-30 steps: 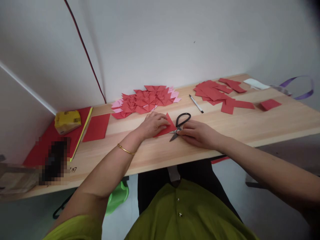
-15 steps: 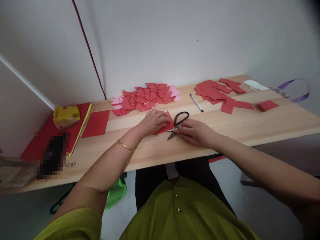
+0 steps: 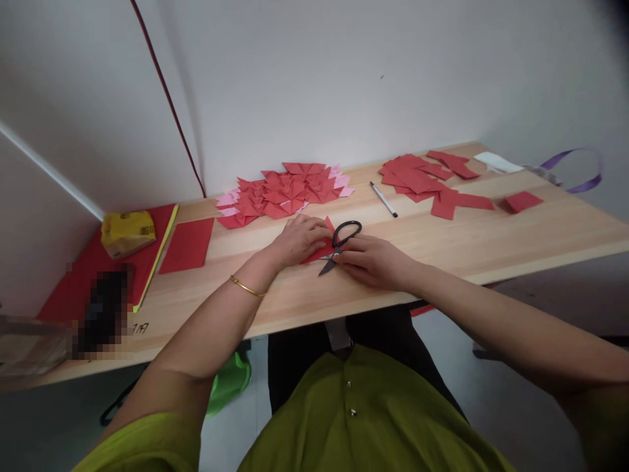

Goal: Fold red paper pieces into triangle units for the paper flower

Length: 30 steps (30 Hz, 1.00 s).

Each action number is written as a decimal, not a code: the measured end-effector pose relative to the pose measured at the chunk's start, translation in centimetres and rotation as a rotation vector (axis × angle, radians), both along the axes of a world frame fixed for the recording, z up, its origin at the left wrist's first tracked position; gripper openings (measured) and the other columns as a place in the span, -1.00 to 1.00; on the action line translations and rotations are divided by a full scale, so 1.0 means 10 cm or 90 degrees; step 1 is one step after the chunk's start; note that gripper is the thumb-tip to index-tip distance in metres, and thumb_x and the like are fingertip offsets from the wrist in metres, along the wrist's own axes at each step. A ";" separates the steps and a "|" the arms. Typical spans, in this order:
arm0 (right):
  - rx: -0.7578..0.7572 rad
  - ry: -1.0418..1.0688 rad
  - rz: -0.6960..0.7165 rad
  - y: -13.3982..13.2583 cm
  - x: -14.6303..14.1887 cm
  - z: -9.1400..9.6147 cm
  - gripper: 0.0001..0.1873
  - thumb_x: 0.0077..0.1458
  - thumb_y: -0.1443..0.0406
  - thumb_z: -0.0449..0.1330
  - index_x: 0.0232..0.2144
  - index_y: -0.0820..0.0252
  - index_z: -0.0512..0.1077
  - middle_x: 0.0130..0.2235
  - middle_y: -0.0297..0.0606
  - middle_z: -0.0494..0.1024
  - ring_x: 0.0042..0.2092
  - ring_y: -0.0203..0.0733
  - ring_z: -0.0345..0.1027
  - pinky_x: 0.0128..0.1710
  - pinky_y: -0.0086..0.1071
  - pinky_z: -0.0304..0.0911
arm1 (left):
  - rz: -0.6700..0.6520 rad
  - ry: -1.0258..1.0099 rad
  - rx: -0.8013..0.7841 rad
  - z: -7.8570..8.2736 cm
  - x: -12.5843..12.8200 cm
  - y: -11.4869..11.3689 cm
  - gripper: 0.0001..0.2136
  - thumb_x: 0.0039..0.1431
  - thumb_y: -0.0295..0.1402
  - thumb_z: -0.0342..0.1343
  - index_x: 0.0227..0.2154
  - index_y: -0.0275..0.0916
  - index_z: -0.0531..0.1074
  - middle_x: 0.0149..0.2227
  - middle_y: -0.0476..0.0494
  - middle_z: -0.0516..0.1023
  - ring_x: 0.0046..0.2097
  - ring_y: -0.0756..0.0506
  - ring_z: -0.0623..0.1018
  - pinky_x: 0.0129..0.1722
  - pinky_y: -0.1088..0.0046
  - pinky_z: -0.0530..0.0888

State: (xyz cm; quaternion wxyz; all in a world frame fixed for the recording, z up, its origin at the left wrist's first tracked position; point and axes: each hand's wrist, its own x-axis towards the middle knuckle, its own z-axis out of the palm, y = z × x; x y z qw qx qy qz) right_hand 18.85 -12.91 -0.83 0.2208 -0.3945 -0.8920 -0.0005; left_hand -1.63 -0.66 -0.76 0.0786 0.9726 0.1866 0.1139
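A folded red paper triangle (image 3: 325, 226) lies on the wooden table (image 3: 491, 236) in front of me. My left hand (image 3: 299, 239), a gold bangle on its wrist, presses down on the triangle with curled fingers. Black scissors (image 3: 344, 233) lie across the triangle's right edge, blades pointing toward me. My right hand (image 3: 373, 260) pinches them near the pivot.
A pile of folded red and pink pieces (image 3: 285, 190) sits behind my hands. A pen (image 3: 384, 200), loose red squares (image 3: 417, 177), a small red stack (image 3: 521, 200) and purple ribbon (image 3: 584, 170) lie right. A red sheet (image 3: 187, 244) and yellow pack (image 3: 126, 231) lie left.
My right hand has slid the scissors leftward, further over the red triangle. My left hand has stayed pressed on the paper.
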 end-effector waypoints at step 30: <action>-0.003 -0.008 0.032 0.01 0.02 0.02 -0.73 0.22 0.28 0.02 -0.14 0.20 0.48 -0.24 -0.08 0.50 -0.20 -0.14 0.34 -0.22 -0.30 0.29 | -0.075 0.016 -0.181 0.13 -0.14 0.13 -0.76 0.09 -0.29 0.10 -0.18 -0.20 0.45 0.16 -0.15 0.36 0.10 -0.18 0.34 0.15 0.16 0.19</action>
